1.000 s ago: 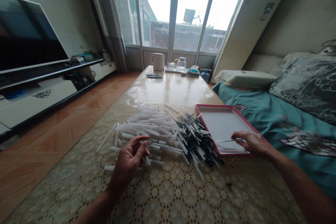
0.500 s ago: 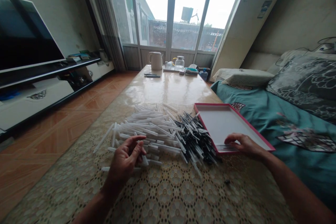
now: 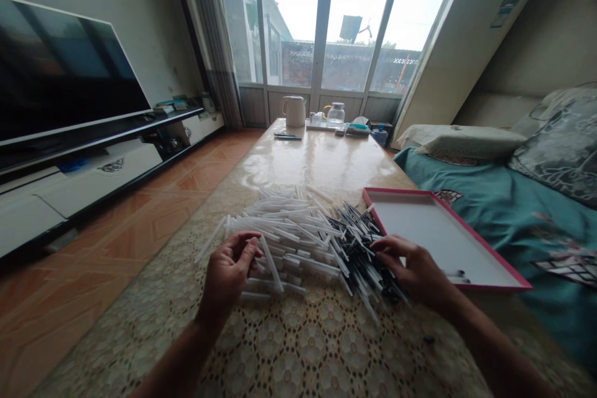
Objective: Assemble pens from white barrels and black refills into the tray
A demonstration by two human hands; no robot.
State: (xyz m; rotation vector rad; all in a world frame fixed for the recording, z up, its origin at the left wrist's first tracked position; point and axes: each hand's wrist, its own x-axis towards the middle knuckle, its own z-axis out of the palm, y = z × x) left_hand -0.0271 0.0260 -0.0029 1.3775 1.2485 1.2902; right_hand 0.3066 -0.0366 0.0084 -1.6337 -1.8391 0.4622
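My left hand (image 3: 233,264) is closed in a pinch on a slim white plastic tube (image 3: 272,264), which slants down from the fingertips. A heap of similar translucent white tubes (image 3: 289,221) lies on the table just beyond it. My right hand (image 3: 413,264) is over the right side of a pile of thin black and clear sticks (image 3: 354,239) that look like pen refills. Its fingers are bent and apart, with nothing visible between them. Right of that hand, a shallow white box with a red rim (image 3: 480,239) has a few dark-ended sticks (image 3: 458,276) in its near corner.
Patterned cloth covers the long table (image 3: 298,348). At its far end stand a pale jug (image 3: 295,112), a glass pot (image 3: 336,115), a tissue pack (image 3: 357,129) and some pens (image 3: 288,136). A teal-covered sofa (image 3: 489,186) borders the right side.
My right hand has moved left from the box to the dark sticks, leaving sticks in the box. The left hand's white tube now shows more clearly. The view has shifted left.
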